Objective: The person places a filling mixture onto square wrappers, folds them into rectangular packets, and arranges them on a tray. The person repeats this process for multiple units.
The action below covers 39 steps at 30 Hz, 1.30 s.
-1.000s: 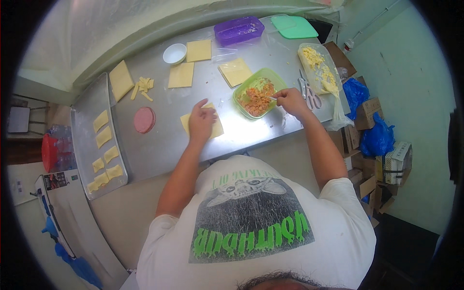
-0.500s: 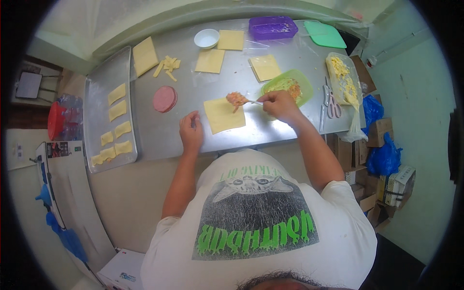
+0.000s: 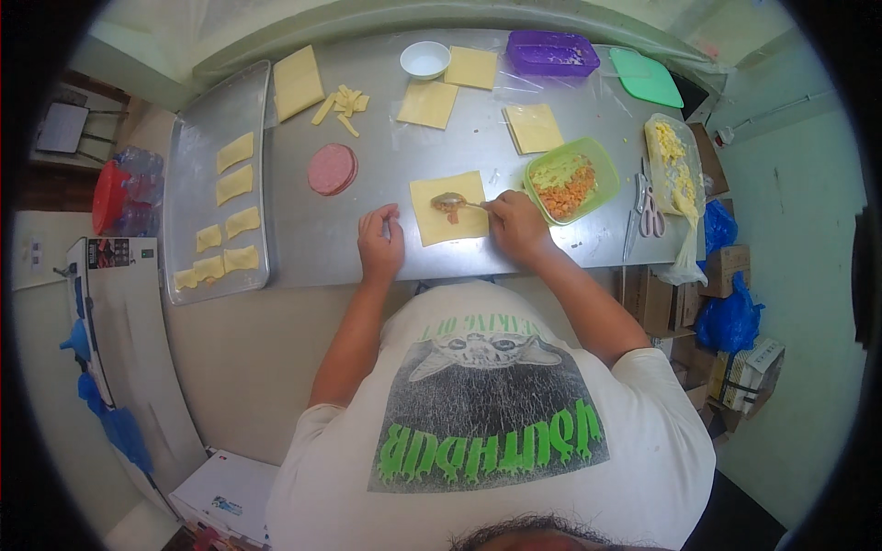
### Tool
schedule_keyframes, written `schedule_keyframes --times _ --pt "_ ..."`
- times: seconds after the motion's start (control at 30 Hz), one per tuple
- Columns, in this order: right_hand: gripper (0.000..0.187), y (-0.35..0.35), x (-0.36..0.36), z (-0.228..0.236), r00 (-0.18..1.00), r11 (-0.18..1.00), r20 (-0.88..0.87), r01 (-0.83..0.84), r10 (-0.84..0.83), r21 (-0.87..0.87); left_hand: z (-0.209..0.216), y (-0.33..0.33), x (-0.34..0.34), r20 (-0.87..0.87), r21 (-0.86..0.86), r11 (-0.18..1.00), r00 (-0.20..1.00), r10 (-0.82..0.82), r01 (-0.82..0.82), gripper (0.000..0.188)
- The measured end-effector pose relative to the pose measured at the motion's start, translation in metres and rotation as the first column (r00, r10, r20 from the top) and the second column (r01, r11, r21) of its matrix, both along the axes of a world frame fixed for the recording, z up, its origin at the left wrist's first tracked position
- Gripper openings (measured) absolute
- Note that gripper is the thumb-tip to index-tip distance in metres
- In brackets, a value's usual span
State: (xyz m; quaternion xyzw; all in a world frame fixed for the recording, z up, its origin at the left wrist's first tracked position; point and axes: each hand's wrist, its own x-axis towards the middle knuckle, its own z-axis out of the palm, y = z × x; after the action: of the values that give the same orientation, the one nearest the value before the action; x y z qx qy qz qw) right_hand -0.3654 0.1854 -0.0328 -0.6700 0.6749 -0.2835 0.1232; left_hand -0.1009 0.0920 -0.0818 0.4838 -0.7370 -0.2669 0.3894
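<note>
My right hand [image 3: 522, 226] grips the handle of a metal spoon [image 3: 449, 201]. The spoon's bowl lies over a square pastry sheet [image 3: 448, 234] on the metal table in front of me, with a little orange filling [image 3: 452, 217] beside it on the pastry. Just right of that hand stands a light green plastic container [image 3: 602, 188], holding chopped orange filling and a paler yellow-green mix. My left hand [image 3: 380, 243] rests empty at the table's near edge, left of the sheet, its fingers loosely curved and the thumb apart.
Filled pastries lie on a metal tray [image 3: 266, 184] at the left. Round pink meat slices [image 3: 332, 169], pastry strips [image 3: 348, 98], pastry stacks [image 3: 536, 128], a white bowl [image 3: 425, 60] and a purple container [image 3: 551, 53] stand farther back. Scissors [image 3: 651, 217] lie right, beside a tray of yellow pieces [image 3: 673, 151].
The loaded spoon has come down and tipped over the pastry sheet, and some filling now lies on it. My right hand has lowered toward the sheet; the whole view has shifted slightly.
</note>
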Motion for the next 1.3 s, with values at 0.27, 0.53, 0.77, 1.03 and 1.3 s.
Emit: schedule_keyframes --times 0.27,0.53,0.77,1.03,1.3 --pt "0.02 0.011 0.006 0.003 0.993 0.997 0.11 0.049 -0.041 -0.067 0.0 -0.001 -0.001 -0.028 -0.001 1.0 1.0 -0.01 0.01 0.024" --pt "0.016 0.024 -0.007 0.024 0.992 0.999 0.127 0.002 -0.009 0.052 0.002 0.0 -0.002 -0.028 0.011 1.0 1.0 -0.007 0.008 0.024" --pt "0.015 0.021 -0.007 0.012 0.999 1.0 0.036 0.013 -0.013 0.004 -0.001 0.0 -0.001 -0.033 0.031 0.999 0.999 -0.012 0.013 0.024" --pt "0.018 -0.003 0.001 0.006 1.0 0.992 -0.02 0.003 -0.005 -0.124 -0.002 -0.001 0.0 -0.019 0.001 1.0 1.0 -0.02 0.02 0.023" --pt "0.019 0.014 -0.029 0.033 0.996 0.967 0.041 0.088 -0.081 -0.239 -0.002 0.0 -0.001 -0.009 -0.008 1.0 1.0 0.003 -0.003 0.023"
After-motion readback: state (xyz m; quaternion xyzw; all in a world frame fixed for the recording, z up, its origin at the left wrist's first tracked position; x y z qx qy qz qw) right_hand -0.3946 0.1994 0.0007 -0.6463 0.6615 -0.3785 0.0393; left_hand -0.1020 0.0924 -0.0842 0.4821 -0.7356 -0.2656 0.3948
